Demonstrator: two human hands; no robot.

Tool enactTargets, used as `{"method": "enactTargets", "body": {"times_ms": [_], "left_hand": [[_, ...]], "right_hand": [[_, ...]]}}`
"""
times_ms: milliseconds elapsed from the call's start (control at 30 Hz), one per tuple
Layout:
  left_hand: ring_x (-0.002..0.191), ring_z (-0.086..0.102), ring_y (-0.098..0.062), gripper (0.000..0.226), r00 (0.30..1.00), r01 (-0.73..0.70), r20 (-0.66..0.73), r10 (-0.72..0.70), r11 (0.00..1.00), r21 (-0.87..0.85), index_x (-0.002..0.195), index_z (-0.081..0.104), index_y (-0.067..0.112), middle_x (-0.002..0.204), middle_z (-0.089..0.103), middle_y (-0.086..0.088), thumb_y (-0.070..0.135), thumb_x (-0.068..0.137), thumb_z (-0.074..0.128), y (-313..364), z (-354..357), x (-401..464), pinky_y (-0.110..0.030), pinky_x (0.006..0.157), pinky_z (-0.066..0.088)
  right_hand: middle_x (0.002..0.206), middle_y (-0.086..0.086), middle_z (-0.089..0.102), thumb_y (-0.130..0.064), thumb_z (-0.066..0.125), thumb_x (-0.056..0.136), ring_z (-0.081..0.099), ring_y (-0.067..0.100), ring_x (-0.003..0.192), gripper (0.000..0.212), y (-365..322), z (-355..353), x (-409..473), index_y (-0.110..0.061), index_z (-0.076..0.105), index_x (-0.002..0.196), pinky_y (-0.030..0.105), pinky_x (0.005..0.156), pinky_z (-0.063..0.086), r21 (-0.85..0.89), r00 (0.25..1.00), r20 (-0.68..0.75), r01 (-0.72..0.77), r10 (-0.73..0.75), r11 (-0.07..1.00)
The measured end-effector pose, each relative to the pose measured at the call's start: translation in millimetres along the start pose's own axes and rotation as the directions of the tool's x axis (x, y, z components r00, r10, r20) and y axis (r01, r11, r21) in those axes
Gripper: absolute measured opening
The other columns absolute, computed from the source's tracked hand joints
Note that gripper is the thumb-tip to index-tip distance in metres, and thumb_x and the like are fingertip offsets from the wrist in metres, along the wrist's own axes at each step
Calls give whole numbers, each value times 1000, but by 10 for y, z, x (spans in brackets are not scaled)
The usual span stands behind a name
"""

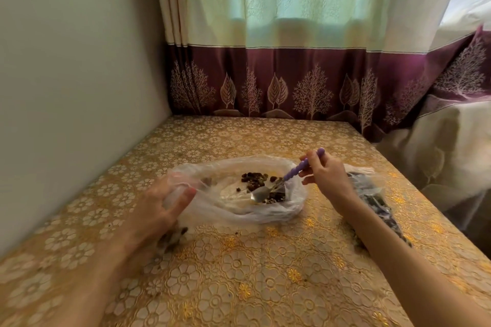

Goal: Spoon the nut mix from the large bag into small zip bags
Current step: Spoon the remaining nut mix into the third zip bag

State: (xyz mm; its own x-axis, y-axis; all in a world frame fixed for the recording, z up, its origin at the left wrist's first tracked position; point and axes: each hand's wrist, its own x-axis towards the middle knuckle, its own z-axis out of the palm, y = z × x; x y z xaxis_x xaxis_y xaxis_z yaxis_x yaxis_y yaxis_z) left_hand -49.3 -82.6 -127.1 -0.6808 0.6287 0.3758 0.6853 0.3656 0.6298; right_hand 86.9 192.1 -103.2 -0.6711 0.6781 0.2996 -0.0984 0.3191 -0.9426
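The large bag point(239, 194) lies open mid-tabletop point(265, 273), nut mix point(255, 179) inside. The left hand point(162, 202) grips the bag's left rim with curled fingers. The right hand point(325, 176), at the bag's right edge, pinches a purple-handled spoon point(281, 180) whose bowl rests in the nuts; filled small zip bags point(372, 194) lie right of the bag.

Soft daylight through curtain point(305, 8) — left hand point(170, 202) blurred

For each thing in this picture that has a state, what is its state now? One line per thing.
Large bag: open, mouth held wide, lying on the table.
Nut mix: little left, inside the large bag.
Spoon: bowl down in the nut mix.
Left hand: grips the bag's edge.
Right hand: holds the spoon's purple handle.
Small bags: filled, lying under the right forearm.
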Motion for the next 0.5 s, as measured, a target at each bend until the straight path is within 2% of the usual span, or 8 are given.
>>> {"method": "enactTargets", "body": {"times_ms": [67,133,167,267,333,400,433,500], "left_hand": [[101,59,-16,57,999,6,-41,-12,989,-151,106,64,26,124,57,-1,71,80,39,78,18,0,-24,78,48],[105,60,-17,84,994,19,-101,-45,969,-246,114,63,15,121,60,-2,82,69,38,126,10,-8,-25,79,48],[100,62,-13,93,988,12,-142,-54,960,-281,113,63,13,116,63,-1,87,63,37,147,-1,-13,-23,74,50],[73,63,6,83,961,-70,-274,-38,925,-373,94,70,18,90,69,14,88,62,38,204,-25,-27,-8,56,46],[69,63,1,76,950,-65,-301,-86,887,-458,84,69,18,87,70,13,85,64,42,204,-23,1,-8,53,45],[72,65,-14,66,945,-51,-304,-119,866,-497,80,67,14,84,69,6,77,70,48,170,19,45,-14,54,47],[74,64,-19,63,944,-54,-310,-115,871,-488,78,66,12,83,69,6,73,72,50,159,42,65,-17,58,48],[76,64,-17,70,945,-56,-308,-112,871,-488,76,65,10,83,69,6,78,67,49,145,86,86,-25,67,48]], "right_hand": [[68,2,66,-19,41,100,61,11,63,24,4,1,117,-8,58,87,19,51,50,7,999,16,-50,50,999],[59,-1,67,-16,42,100,59,10,59,23,1,-14,237,-8,57,85,18,50,49,71,990,38,-140,137,988],[56,-2,66,-14,43,99,58,10,57,21,-2,-23,299,-7,56,83,18,50,49,103,983,48,-179,175,978],[57,3,62,-7,44,95,53,11,53,20,10,-16,467,-6,54,78,21,49,46,119,970,66,-239,232,964],[54,1,60,-6,42,93,51,11,51,19,21,23,552,-7,53,78,22,48,42,68,971,60,-233,230,970],[51,-2,60,-7,41,93,50,10,51,17,22,75,624,-9,52,80,22,48,40,22,976,57,-210,208,977],[51,-3,60,-8,41,93,50,10,50,17,17,100,656,-9,52,80,22,48,40,6,979,59,-196,195,981],[51,-3,60,-9,40,93,49,9,49,18,6,140,717,-10,52,79,21,46,39,-25,984,62,-164,165,986]]}}
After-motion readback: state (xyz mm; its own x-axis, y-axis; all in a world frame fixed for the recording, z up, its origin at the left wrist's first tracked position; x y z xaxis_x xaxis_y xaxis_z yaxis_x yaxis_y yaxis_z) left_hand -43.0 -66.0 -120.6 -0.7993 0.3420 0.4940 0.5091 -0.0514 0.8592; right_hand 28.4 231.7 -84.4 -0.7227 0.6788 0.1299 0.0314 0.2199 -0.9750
